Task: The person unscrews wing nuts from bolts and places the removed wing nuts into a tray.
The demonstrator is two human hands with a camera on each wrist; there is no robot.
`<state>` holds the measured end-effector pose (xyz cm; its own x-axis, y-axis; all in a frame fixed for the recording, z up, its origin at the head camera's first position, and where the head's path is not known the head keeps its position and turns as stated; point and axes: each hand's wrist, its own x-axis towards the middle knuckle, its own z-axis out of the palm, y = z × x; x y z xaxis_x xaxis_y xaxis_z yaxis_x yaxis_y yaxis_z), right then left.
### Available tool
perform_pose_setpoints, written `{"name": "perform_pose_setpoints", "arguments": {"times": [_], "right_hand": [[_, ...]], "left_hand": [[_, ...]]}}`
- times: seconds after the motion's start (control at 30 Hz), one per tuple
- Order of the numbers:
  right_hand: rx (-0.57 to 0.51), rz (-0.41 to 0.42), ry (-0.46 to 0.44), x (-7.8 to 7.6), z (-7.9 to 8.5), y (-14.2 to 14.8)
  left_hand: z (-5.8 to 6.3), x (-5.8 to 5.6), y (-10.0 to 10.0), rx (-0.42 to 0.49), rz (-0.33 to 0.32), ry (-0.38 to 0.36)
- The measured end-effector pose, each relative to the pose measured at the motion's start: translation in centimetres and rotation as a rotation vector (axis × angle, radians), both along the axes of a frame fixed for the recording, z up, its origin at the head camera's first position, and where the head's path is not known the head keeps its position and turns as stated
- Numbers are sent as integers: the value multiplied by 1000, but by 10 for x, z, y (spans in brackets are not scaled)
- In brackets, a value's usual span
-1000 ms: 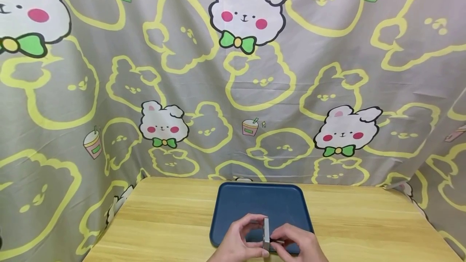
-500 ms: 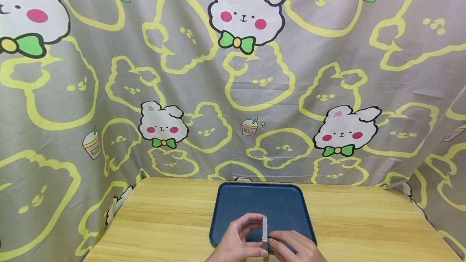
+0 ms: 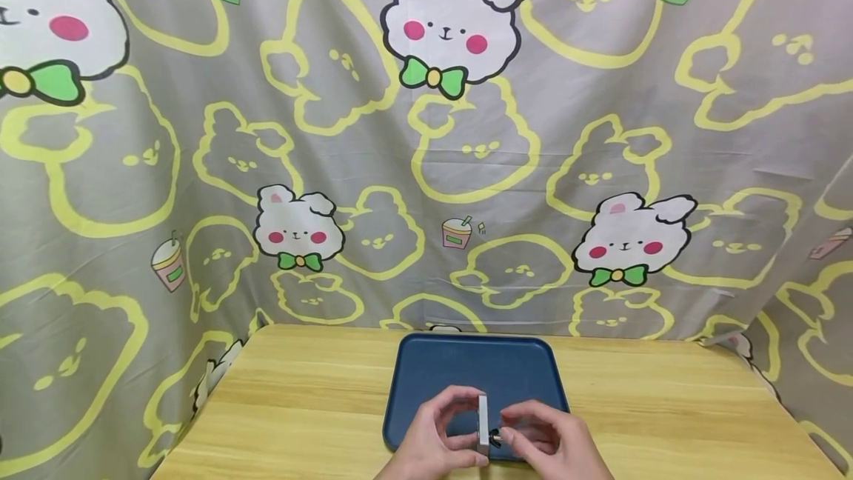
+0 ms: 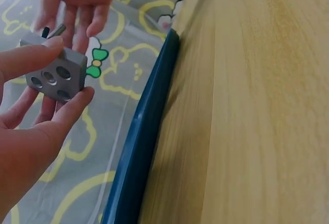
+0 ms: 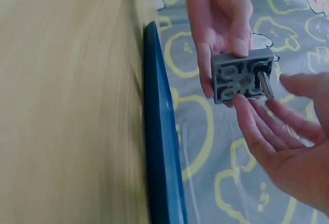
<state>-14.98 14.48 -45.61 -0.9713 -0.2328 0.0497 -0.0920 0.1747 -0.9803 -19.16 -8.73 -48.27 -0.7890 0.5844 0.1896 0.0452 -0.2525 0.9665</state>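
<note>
Thumb opposite fingertips, pinched in the left hand [image 3: 429, 441] a thin, square, grey block [image 3: 483, 424] with round holes and held it on edge, in the head view against the near part of a dark blue, rectangular tray [image 3: 466, 361]. Had the right hand [image 3: 560, 439] half open just beside it, thumb parted from bent fingers around a short, silvery metal rod [image 5: 265, 85] jutting from the block's recessed face. Could not tell of any fingertip contact with the rod. Saw under the tray a yellow, wood-grained table [image 3: 300, 391].
</note>
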Motion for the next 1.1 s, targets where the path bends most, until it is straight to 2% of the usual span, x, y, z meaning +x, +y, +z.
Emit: {"name": "perform_pose_setpoints", "arguments": {"times": [0.07, 0.17, 0.27, 0.4, 0.6, 0.77, 1.1], "right_hand": [[-98, 45, -145, -3, -2, 4], [-207, 106, -272, -7, -6, 7], [-267, 143, -346, -8, -10, 9], [-310, 167, -397, -8, -12, 10], [-323, 165, -418, -8, -13, 9], [-301, 142, -396, -8, -14, 6], [-259, 145, -265, -8, -10, 6]], "left_hand": [[0, 1, 1, -11, -5, 39], [1, 2, 2, -23, -8, 78], [1, 2, 3, -35, -2, 92], [2, 3, 4, -52, 6, 104], [4, 5, 6, -59, 4, 91], [4, 5, 7, -60, -2, 90], [3, 4, 5, -66, -16, 73]]}}
